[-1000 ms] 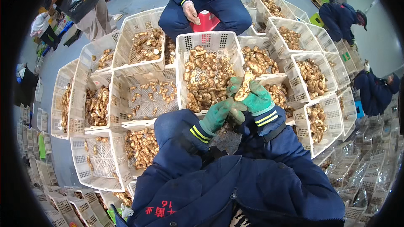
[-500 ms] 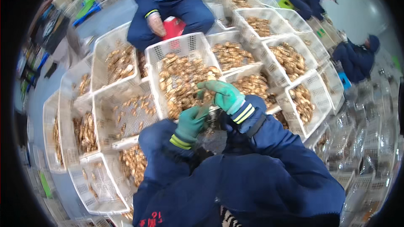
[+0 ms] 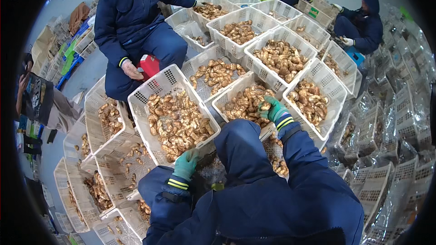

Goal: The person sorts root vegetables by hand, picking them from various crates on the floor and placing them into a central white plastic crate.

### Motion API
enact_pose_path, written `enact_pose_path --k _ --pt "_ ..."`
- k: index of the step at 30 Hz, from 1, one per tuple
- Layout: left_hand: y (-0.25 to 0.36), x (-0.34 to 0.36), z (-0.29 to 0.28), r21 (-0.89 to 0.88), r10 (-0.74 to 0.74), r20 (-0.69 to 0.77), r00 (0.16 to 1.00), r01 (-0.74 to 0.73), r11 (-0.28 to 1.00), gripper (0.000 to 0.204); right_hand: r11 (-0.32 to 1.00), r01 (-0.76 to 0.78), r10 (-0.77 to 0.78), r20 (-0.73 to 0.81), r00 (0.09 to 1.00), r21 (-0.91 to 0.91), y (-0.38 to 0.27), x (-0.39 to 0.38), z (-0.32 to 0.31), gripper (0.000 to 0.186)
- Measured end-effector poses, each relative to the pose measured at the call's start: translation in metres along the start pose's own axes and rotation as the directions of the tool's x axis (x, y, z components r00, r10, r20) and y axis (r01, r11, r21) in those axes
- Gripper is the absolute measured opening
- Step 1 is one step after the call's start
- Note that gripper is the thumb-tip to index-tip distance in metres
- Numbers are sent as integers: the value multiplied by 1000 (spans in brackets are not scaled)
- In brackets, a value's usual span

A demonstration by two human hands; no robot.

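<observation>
My right hand [image 3: 274, 109], in a green glove, is closed round a brown and cream mushroom [image 3: 264, 105] over a middle-right crate [image 3: 220, 105] heaped with similar mushrooms. My left hand [image 3: 185, 165], also gloved, has its fingers curled at the near rim of the large white central crate [image 3: 136, 102], which holds many mushrooms [image 3: 177, 122]. Around these, more white perforated crates [image 3: 295, 31] hold mushrooms in varying amounts.
A co-worker [image 3: 129, 13] in navy sits opposite by a red object [image 3: 149, 66], one hand at a far crate. Two people [image 3: 365, 25] crouch at upper right. Another person [image 3: 63, 109] is at far left. Plastic-covered crates [image 3: 399, 122] line the right side.
The view has swung rightward. My hands, earlier together around a mushroom, have separated: the right moved to the middle-right crate, the left down to the central crate's near rim.
</observation>
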State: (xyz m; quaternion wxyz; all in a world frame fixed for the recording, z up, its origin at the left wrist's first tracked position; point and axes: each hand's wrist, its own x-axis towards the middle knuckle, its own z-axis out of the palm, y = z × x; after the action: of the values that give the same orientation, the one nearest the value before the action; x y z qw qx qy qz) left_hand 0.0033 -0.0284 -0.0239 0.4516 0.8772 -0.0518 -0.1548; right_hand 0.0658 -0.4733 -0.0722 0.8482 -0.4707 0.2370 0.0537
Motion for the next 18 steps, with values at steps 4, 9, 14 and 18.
enact_pose_path --k 4,9,14,18 --pt "-28 -2 3 192 190 -30 981 -180 965 27 921 111 -70 -122 990 373 -70 44 8 34" --pt "-1 -5 -3 123 178 -1 984 -176 977 27 914 311 -308 -53 950 262 -162 60 48 33" --pt "3 -9 5 60 59 127 990 -67 996 27 850 312 -113 432 895 -425 -121 19 188 41" --pt "16 -7 3 248 -43 291 956 -32 968 40 351 574 169 653 738 -740 -46 23 275 35"
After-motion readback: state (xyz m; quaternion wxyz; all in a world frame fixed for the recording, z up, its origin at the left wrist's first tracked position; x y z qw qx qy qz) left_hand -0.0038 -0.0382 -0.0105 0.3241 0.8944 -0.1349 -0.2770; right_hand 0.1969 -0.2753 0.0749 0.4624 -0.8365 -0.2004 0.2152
